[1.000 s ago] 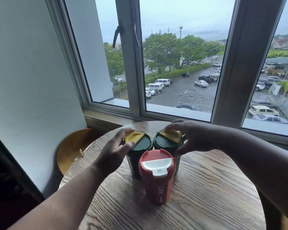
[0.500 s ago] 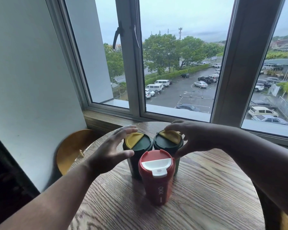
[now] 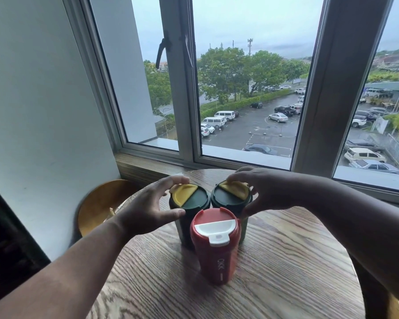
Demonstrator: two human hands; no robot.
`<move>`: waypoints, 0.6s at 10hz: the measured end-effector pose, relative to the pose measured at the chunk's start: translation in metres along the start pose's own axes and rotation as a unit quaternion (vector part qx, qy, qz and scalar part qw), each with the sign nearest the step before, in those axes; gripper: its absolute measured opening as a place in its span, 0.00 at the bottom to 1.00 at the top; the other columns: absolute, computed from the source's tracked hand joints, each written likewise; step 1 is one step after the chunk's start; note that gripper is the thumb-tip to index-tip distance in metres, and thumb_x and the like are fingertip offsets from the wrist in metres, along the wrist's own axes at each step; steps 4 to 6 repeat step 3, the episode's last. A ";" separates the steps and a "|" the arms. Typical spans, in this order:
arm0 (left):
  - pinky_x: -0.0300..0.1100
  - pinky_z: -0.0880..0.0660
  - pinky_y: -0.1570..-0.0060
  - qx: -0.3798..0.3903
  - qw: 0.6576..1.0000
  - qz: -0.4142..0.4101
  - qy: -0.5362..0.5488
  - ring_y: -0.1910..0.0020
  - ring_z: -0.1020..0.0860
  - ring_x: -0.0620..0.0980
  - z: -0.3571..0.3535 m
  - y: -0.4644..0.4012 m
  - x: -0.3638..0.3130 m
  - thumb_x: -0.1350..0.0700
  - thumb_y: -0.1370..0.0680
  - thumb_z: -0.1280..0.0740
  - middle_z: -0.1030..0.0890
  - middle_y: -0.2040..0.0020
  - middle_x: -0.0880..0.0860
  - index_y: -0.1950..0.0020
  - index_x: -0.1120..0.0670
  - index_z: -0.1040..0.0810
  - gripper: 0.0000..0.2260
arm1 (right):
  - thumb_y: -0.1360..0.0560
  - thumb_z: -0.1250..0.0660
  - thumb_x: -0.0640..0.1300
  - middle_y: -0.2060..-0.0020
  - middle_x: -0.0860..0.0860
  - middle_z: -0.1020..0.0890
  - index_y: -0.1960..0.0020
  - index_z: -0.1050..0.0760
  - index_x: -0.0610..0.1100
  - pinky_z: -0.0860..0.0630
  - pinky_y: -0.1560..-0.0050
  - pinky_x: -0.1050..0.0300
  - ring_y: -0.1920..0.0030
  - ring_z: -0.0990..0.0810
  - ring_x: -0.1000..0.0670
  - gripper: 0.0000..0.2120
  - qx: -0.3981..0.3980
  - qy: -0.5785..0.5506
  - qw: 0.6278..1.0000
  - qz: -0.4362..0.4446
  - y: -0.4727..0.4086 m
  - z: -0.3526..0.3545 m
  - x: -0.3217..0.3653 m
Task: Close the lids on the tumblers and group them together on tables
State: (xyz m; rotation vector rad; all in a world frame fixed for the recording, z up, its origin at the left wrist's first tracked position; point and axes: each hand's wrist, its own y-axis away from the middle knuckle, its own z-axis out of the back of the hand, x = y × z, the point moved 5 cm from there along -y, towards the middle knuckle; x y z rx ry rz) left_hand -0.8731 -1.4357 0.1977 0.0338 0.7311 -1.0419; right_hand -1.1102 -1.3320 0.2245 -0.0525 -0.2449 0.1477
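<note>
Three tumblers are being kept bunched near the desk's [image 3: 286,261] far edge: the left hand [image 3: 145,210], spread wider than a moment ago, is being eased off the left green tumbler [image 3: 189,203], while the right green tumbler [image 3: 230,199] is being gripped by the right hand [image 3: 270,192] behind the red tumbler [image 3: 214,245]; grouping is being judged nearly finished

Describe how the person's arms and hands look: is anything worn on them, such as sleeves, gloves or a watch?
Both forearms are bare as far as the picture shows them; no sleeves are visible. The left hand and the right hand wear no gloves, and no ring, watch or bracelet can be seen.
</note>
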 end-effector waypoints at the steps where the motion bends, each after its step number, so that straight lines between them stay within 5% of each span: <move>1: 0.34 0.32 0.39 0.002 1.000 -0.001 -0.002 0.32 0.31 0.34 -0.002 0.000 -0.001 0.38 0.31 0.30 0.29 0.30 0.37 0.28 0.38 0.32 0.32 | 0.35 0.22 0.59 0.28 0.58 0.33 0.24 0.37 0.52 0.35 0.43 0.69 0.40 0.32 0.61 0.45 -0.006 0.001 1.000 0.005 0.001 0.002 0.004; 2: 0.37 0.30 0.39 -0.043 0.999 0.000 0.016 0.32 0.30 0.35 0.010 0.007 0.001 0.40 0.31 0.32 0.29 0.30 0.38 0.28 0.38 0.32 0.30 | 0.36 0.23 0.63 0.29 0.59 0.33 0.24 0.39 0.56 0.28 0.42 0.66 0.40 0.28 0.61 0.46 0.002 -0.026 0.999 -0.019 0.014 0.009 -0.003; 3: 0.37 0.27 0.42 -0.159 0.986 0.011 0.055 0.36 0.25 0.39 0.029 0.035 0.013 0.43 0.30 0.34 0.23 0.35 0.42 0.32 0.40 0.27 0.25 | 0.36 0.28 0.68 0.33 0.61 0.27 0.30 0.33 0.63 0.22 0.44 0.62 0.43 0.23 0.61 0.37 -0.083 -0.073 0.994 -0.021 0.041 0.016 -0.009; 6: 0.37 0.27 0.42 -0.159 0.986 0.011 0.055 0.36 0.25 0.39 0.029 0.035 0.013 0.43 0.30 0.34 0.23 0.35 0.42 0.32 0.40 0.27 0.25 | 0.36 0.28 0.68 0.33 0.61 0.27 0.30 0.33 0.63 0.22 0.44 0.62 0.43 0.23 0.61 0.37 -0.083 -0.073 0.994 -0.021 0.041 0.016 -0.009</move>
